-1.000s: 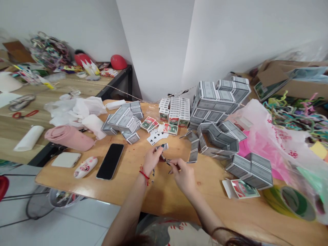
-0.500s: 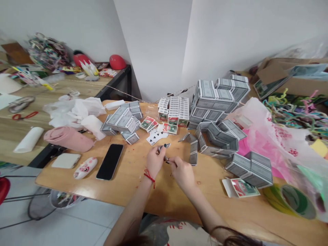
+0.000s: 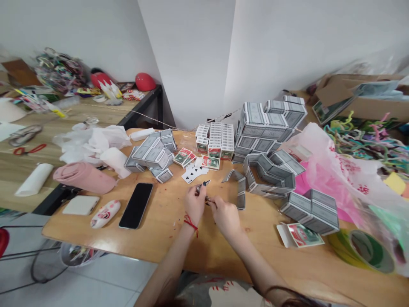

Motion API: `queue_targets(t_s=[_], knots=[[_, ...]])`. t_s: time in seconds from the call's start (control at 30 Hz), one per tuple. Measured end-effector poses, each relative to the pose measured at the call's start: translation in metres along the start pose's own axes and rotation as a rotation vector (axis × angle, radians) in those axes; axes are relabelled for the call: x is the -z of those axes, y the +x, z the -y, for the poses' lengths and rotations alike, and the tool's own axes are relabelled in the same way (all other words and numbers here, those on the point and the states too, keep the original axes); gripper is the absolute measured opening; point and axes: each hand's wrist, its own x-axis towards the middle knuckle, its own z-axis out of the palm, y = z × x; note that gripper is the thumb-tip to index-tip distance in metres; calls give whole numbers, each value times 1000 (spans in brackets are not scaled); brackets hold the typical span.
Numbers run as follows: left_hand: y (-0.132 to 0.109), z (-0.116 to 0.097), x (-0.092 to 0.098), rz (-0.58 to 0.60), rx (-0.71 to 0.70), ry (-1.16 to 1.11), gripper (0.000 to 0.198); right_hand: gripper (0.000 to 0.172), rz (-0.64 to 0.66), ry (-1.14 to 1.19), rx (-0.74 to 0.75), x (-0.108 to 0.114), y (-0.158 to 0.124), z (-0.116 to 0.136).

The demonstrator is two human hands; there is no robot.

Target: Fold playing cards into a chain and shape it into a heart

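- Right hand (image 3: 226, 218): directly nearer me than the fan of playing cards (image 3: 194, 172), slightly to its right. Over the last second I noted its spread fingers curl in; they now appear closed on a dark slim item (image 3: 208, 198), too small for me to identify.
- Left hand (image 3: 195, 206): just nearer than the fan, beside the right hand, closed on a small card piece (image 3: 207, 183) whose pale tip shows beyond the thumb. The two hands have drawn closer together.
- Finding: I judge the small card piece is now under a firmer two-handed hold, with the handling unfinished.
- Folded card strip (image 3: 242, 192): right of the fan and nearer, standing bent; unchanged by my observation.
- Card boxes (image 3: 214, 140): beyond the fan, slightly right, in rows.
- Grey stacked structure (image 3: 263, 123): farther, well right of the fan; I recorded no change.
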Motion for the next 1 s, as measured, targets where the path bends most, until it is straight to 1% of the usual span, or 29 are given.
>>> queue_targets(t_s=[0.03,0.13,0.27,0.43,0.6,0.8,0.9,1.0], knots=[[1,3,-1,10,13,-9,30,12,11,21,-7,2,-1,-1],[5,9,-2,12,48,-39,29,24,46,124,-43,9,-5,-7],[7,13,-2,-1,39,-72,29,24,101,236,-73,14,-10,-18],[6,16,-7,-20,-19,-79,30,28,134,218,-117,5,-13,-27],[6,20,-10,-18,-75,-45,30,27,115,219,-105,-2,-15,-33],[4,21,-11,61,-98,17,31,26,132,193,-68,-3,-14,-33],[2,18,-11,139,-120,40,31,24,166,141,-12,-3,-13,-26],[0,16,-10,186,-189,-11,33,24,158,131,-16,-6,-15,-16]])
